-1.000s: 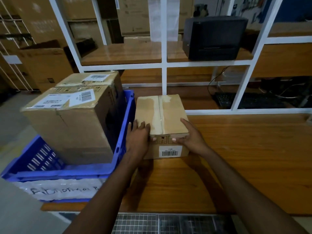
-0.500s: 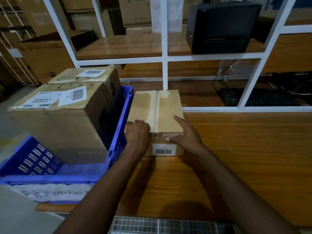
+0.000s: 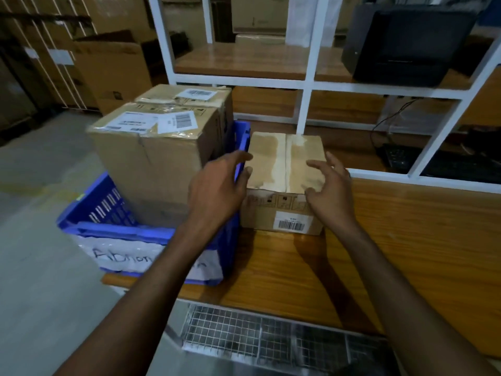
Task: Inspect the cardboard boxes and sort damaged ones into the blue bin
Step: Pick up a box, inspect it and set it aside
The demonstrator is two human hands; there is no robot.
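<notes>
Hovering with fingers spread and nothing in them, the 2 hands sit just above the near top edge of the small taped box (image 3: pixel 284 169), the left hand (image 3: pixel 217 191) at its left edge and the right hand (image 3: pixel 329 188) over its right corner; whether any fingertip touches the cardboard I cannot tell. That box rests on the bench (image 3: pixel 406 240), directly beneath and beyond the hands, barcode label facing the person. To inspect it well, I would close both palms on opposite sides, lift, and turn each face up, checking corners and the tape seam. Just left of the left hand stands the blue bin (image 3: pixel 113 210), already carrying a creased front box (image 3: pixel 151 158); beyond it a second labelled box (image 3: pixel 189 96). Little room remains there.
</notes>
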